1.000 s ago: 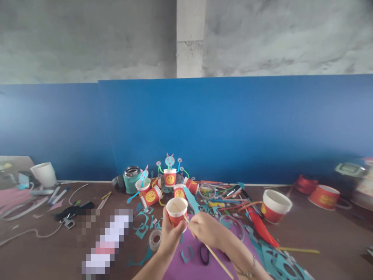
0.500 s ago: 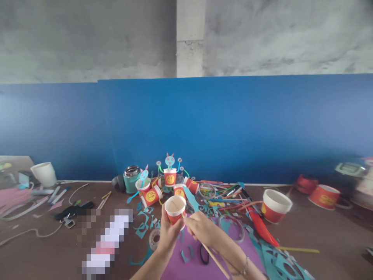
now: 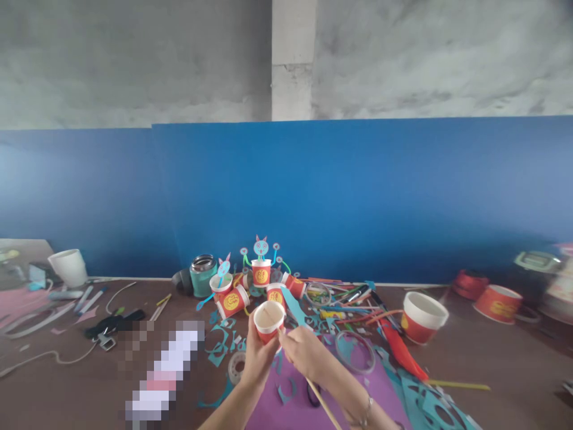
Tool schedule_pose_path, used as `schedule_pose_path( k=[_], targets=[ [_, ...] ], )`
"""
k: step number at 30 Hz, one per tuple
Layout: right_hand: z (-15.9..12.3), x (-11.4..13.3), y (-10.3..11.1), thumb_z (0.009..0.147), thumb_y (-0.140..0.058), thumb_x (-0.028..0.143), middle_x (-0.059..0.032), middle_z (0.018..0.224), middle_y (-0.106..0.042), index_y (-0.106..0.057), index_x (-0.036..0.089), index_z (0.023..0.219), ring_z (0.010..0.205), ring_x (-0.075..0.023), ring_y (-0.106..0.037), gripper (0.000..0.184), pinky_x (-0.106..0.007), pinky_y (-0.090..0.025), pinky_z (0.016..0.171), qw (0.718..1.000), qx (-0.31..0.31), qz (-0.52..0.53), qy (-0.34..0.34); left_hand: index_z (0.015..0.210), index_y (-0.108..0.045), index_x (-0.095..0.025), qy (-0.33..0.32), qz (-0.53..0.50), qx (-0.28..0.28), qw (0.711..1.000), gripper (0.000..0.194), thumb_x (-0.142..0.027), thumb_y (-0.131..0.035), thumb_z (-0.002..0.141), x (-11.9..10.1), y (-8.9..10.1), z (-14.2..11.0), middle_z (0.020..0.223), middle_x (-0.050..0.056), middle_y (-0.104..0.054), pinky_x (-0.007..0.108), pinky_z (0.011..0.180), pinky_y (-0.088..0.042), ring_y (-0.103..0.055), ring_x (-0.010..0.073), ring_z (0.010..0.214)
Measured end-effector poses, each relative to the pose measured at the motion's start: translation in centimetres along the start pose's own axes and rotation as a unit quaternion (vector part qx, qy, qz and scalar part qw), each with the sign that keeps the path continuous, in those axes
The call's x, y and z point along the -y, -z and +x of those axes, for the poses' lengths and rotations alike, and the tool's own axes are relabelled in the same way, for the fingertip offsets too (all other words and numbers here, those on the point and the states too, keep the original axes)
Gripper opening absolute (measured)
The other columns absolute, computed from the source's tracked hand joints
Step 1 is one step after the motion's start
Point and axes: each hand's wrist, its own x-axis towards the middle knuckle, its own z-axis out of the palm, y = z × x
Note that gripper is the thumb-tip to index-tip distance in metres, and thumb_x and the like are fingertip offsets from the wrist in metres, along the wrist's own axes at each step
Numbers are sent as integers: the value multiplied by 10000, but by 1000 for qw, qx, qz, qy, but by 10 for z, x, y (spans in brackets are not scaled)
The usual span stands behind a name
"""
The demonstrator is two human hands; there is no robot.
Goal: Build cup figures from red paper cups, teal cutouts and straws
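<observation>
My left hand [image 3: 259, 355] is wrapped round a red and white paper cup [image 3: 269, 318], its open mouth tilted toward me. Against the cup's right side, my right hand [image 3: 302, 349] is closed on a thin wooden stick [image 3: 323, 405]. The stick's back end sticks out below the hand; a thin line shows inside the cup, perhaps its tip. Just beyond stands a paper cup figure [image 3: 261, 272] with a blue cat-like face and pipe-cleaner arms. Several similar cups, one a tipped cup [image 3: 233, 301], lie around it.
Purple paper [image 3: 286, 412] and blue scraps [image 3: 432, 400] cover the table near me. A tape roll [image 3: 237, 365] lies left of my hands. Pens and pipe cleaners [image 3: 358, 307] are heaped to the right, near a larger cup [image 3: 425, 319]. A teal flask [image 3: 203, 278] stands by the blue partition.
My right hand has shifted slightly left, and the stick's back end has swung left and now stands steeper. My left hand and the cup stay almost in place.
</observation>
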Motion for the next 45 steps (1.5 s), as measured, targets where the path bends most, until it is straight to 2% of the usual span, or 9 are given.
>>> schedule_pose_path(
  k=[5, 9, 13, 18, 20, 25, 28, 31, 45],
  targets=[
    [0, -3, 7, 866, -376, 234, -64, 584, -585, -537, 175, 532, 611, -179, -575, 375, -260, -317, 537, 984, -55, -170, -3, 1157, -481, -226, -43, -35, 54, 997, 584, -346, -743, 650, 5, -3, -3, 1124, 73, -588, 320, 869, -463, -583, 246, 1014],
    [-10, 2, 34, 854, -388, 300, -1, 437, -447, -449, 190, 434, 455, -121, -466, 438, -240, -295, 468, 993, 22, -119, 11, 1294, -387, -254, -6, -40, 25, 999, 709, -291, -731, 674, 5, -3, -3, 1246, 90, -551, 323, 932, -430, -544, 242, 1113],
    [-30, 7, 65, 786, -462, 268, 21, 370, -421, -457, 193, 390, 374, -97, -419, 403, -232, -289, 426, 989, 82, -122, -7, 1234, -440, -216, 49, -38, -5, 998, 643, -284, -734, 666, 4, -1, -1, 1104, 91, -628, 310, 838, -473, -606, 217, 971],
    [-37, -10, 92, 765, -511, 270, 16, 363, -477, -575, 172, 410, 357, -93, -420, 374, -228, -293, 421, 983, 123, -134, -15, 1099, -499, -206, 45, -46, -1, 998, 508, -275, -739, 656, -3, -3, -3, 1024, 62, -645, 285, 806, -479, -610, 200, 935],
    [-33, -16, 98, 780, -523, 319, 28, 355, -441, -591, 168, 436, 353, -85, -388, 382, -226, -270, 409, 991, 90, -102, 5, 1102, -489, -212, 41, -46, -7, 998, 506, -274, -732, 663, -5, -4, -4, 1034, 58, -638, 286, 808, -479, -608, 197, 938],
    [-23, -9, 97, 784, -538, 453, 31, 481, -526, -585, 173, 662, 381, -85, -434, 309, -208, -301, 395, 981, -124, 148, 31, 1124, -487, -228, 48, -39, 29, 998, 553, -277, -754, 642, -4, -3, -6, 990, 45, -641, 282, 788, -484, -604, 201, 928],
    [-22, -1, 94, 766, -586, 476, -20, 628, -639, -581, 170, 737, 455, -109, -543, 307, -209, -368, 427, 966, -126, 218, 65, 1129, -504, -226, 59, -50, 27, 997, 559, -302, -763, 640, -3, -2, -6, 995, 55, -649, 293, 802, -483, -607, 212, 937],
    [-26, 3, 91, 816, -557, 457, -31, 676, -651, -602, 164, 763, 524, -122, -583, 301, -207, -392, 453, 967, -122, 186, 125, 1159, -514, -228, 72, -72, 15, 995, 542, -335, -739, 678, -5, -2, -6, 1042, 71, -655, 305, 835, -475, -608, 220, 968],
    [-31, 16, 70, 884, -474, 375, -4, 642, -575, -647, 173, 792, 590, -139, -508, 281, -231, -385, 529, 970, -126, 77, 194, 1233, -485, -263, 109, -77, -8, 991, 654, -432, -747, 658, -1, 1, -4, 1065, 72, -657, 323, 803, -501, -623, 224, 948]
  ],
)
